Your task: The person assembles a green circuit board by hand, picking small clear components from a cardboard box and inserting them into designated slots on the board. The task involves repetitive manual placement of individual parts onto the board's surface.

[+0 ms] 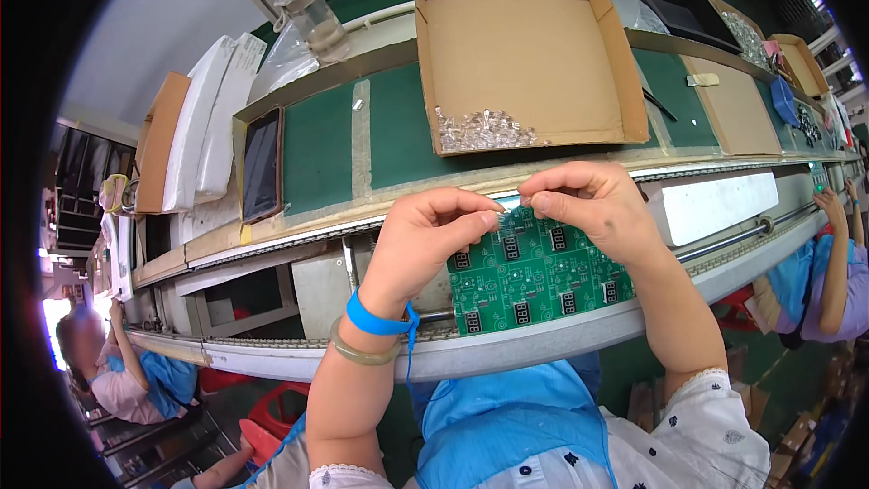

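Observation:
A green circuit board panel (pixel 534 272) with several small black display parts lies on the conveyor rails in front of me. My left hand (pixel 425 240) and my right hand (pixel 588 204) meet over its far edge. Both pinch something tiny at their fingertips, too small to make out. A blue strap and a pale bangle (pixel 367 344) circle my left wrist.
An open cardboard box (pixel 525 54) beyond the board holds a heap of small clear parts (pixel 484 131). A dark tray (pixel 262 166) sits to the left, and a white block (pixel 711 204) to the right. A plastic bottle (pixel 312 14) stands at the back. Other workers sit at far left (pixel 127 376) and far right (pixel 833 272).

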`<move>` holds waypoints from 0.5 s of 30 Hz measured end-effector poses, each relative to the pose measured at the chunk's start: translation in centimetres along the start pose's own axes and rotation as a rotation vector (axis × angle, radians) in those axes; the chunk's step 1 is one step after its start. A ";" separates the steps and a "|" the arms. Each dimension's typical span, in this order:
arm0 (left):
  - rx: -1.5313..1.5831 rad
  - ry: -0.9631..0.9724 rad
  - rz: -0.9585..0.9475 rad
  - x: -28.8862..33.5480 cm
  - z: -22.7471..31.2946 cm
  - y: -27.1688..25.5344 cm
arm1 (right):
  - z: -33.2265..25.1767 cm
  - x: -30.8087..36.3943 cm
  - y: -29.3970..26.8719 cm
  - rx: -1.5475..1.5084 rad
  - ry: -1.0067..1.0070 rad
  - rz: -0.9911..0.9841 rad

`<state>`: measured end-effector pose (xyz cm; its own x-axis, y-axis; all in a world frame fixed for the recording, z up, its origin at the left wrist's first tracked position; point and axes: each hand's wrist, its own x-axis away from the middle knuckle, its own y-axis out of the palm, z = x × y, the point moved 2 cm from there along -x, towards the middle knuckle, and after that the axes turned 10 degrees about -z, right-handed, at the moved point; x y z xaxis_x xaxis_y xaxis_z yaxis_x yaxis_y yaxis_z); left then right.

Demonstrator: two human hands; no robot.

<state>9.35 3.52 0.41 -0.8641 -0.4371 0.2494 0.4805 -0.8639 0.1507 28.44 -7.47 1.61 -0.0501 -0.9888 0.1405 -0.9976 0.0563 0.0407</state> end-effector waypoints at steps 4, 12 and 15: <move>-0.004 0.028 0.012 0.1 0.1 0.0 | 0.1 0.0 0.1 -0.008 -0.012 -0.022; 0.003 0.058 0.038 0.2 0.0 -0.4 | 0.4 -0.1 0.1 0.058 -0.083 -0.055; 0.001 0.064 0.048 0.2 0.0 -0.4 | 0.7 -0.1 0.3 0.114 -0.113 -0.035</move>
<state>8.98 3.75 0.42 -0.8478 -0.4933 0.1946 0.5218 -0.8414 0.1407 28.16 -7.42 0.95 -0.0142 -0.9995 0.0282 -0.9975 0.0122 -0.0702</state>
